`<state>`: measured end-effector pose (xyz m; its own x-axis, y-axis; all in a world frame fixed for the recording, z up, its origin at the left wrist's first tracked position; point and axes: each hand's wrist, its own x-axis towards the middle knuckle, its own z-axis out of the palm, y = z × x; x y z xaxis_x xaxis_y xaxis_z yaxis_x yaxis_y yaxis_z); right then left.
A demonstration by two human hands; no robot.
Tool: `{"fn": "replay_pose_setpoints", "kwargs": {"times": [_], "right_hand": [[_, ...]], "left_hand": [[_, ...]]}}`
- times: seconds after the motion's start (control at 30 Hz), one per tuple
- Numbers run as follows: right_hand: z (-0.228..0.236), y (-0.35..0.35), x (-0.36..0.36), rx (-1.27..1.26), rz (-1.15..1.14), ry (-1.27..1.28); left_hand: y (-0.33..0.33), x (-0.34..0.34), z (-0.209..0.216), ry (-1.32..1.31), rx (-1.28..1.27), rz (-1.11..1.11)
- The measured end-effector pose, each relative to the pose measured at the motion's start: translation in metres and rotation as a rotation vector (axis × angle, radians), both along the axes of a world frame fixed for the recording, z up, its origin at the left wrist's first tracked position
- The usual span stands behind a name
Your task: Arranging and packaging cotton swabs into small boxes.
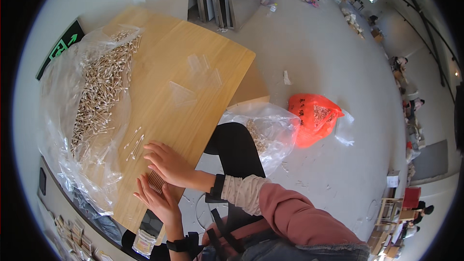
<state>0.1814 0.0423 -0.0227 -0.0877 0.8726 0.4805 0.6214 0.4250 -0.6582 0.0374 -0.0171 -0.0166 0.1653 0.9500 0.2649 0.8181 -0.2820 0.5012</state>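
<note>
A neat row of cotton swabs (pixel 156 182) lies side by side on the wooden table (pixel 188 38), between my two hands. My left hand (pixel 158 204) rests at the near edge of the row, fingers spread and thumb raised beside the swabs. Across the far side of the row lies my right hand (pixel 171 166), its fingers stretched out toward the left. A few loose swabs (pixel 137 146) lie just beyond my right fingertips. Farther left, a large transparent plastic bag (pixel 104 174) is spread open, with a big heap of cotton swabs (pixel 101 87) in it.
Flat transparent plastic pieces (pixel 183 94) lie on the table. A packed bag of swabs (pixel 144 242) sits at its near edge. On the floor at right stand another transparent bag (pixel 278 121) with swabs and a red plastic bag (pixel 309 130). People work along the far right wall.
</note>
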Motion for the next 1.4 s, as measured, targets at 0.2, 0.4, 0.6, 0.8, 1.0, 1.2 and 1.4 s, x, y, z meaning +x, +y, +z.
{"fn": "replay_pose_setpoints", "kwargs": {"times": [0.2,0.4,0.6,0.8,1.0,1.2,1.4], "right_hand": [[-0.018,0.007,-0.032,-0.046,-0.053,-0.144],[-0.028,0.012,-0.043,-0.006,-0.112,-0.38],[-0.018,0.011,-0.048,-0.016,-0.055,-0.347],[-0.018,0.008,-0.046,0.013,-0.002,-0.436],[-0.004,0.013,-0.029,0.0,0.051,-0.387],[0.007,0.021,-0.02,-0.049,0.088,-0.139],[0.002,0.02,-0.024,-0.05,0.028,-0.176]], "left_hand": [[0.013,0.015,0.006,-0.724,-0.096,0.151],[0.023,0.028,0.009,-0.674,-0.118,0.19],[0.03,0.024,0.009,-0.705,-0.114,0.169],[0.017,0.036,0.009,-0.88,-0.13,0.179],[0.022,0.042,0.015,-1.141,-0.111,0.284],[0.027,0.028,0.022,-1.38,-0.079,0.368],[0.024,0.026,0.024,-1.388,-0.093,0.348]]}}
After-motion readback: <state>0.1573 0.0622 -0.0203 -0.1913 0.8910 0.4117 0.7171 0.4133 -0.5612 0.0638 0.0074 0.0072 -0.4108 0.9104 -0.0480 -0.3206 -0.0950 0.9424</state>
